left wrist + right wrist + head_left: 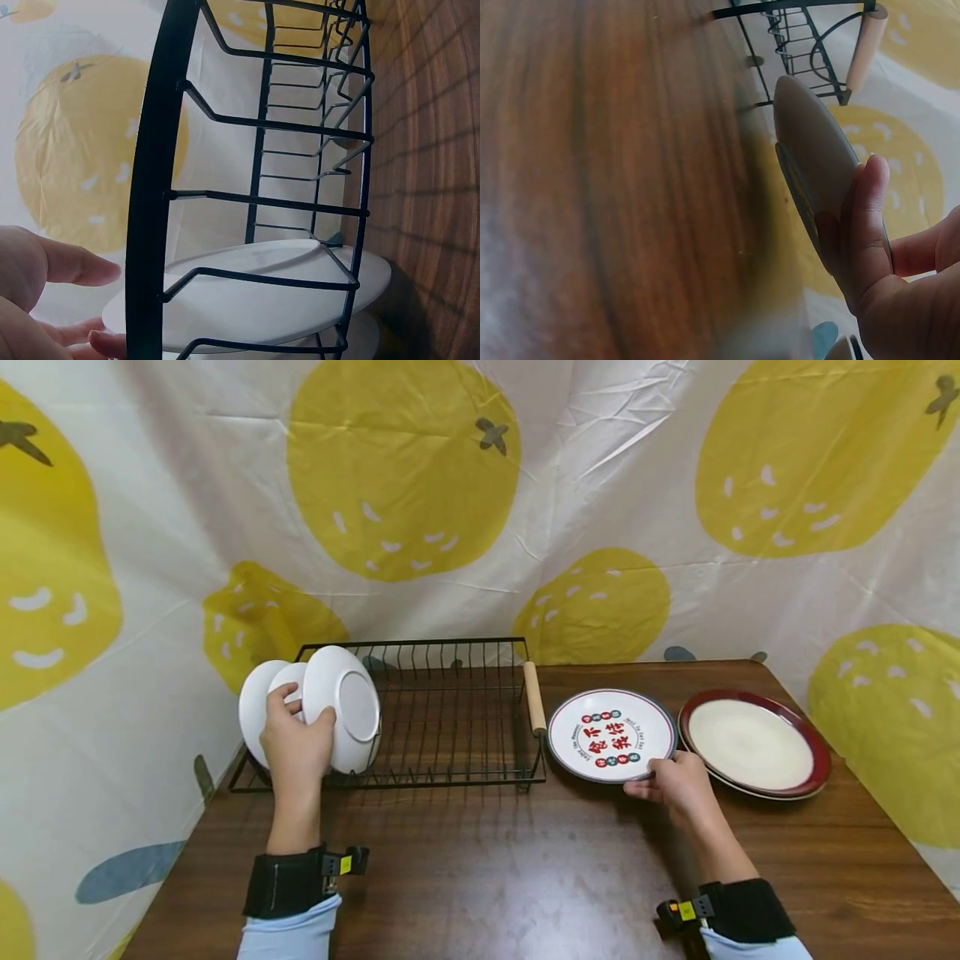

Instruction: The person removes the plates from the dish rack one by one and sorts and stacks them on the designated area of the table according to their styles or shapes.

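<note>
Three white plates stand on edge at the left end of a black wire dish rack (457, 782). My left hand (296, 743) holds the rightmost white plate (358, 706) by its rim, thumb on the near side and fingers reaching in behind. In the left wrist view, that plate (247, 307) shows through the rack's wires. To the rack's right, my right hand (678, 785) grips the near right rim of a white plate with red characters (611, 735), thumb on top, fingers underneath. From the right wrist, its grey underside (810, 142) shows, lifted off the table.
A stack of larger plates (750, 743), the top one cream with a dark red rim, sits at the right. The rack has a wooden handle (534, 697). Behind the brown table (480, 868) hangs a fruit-print cloth (615, 510).
</note>
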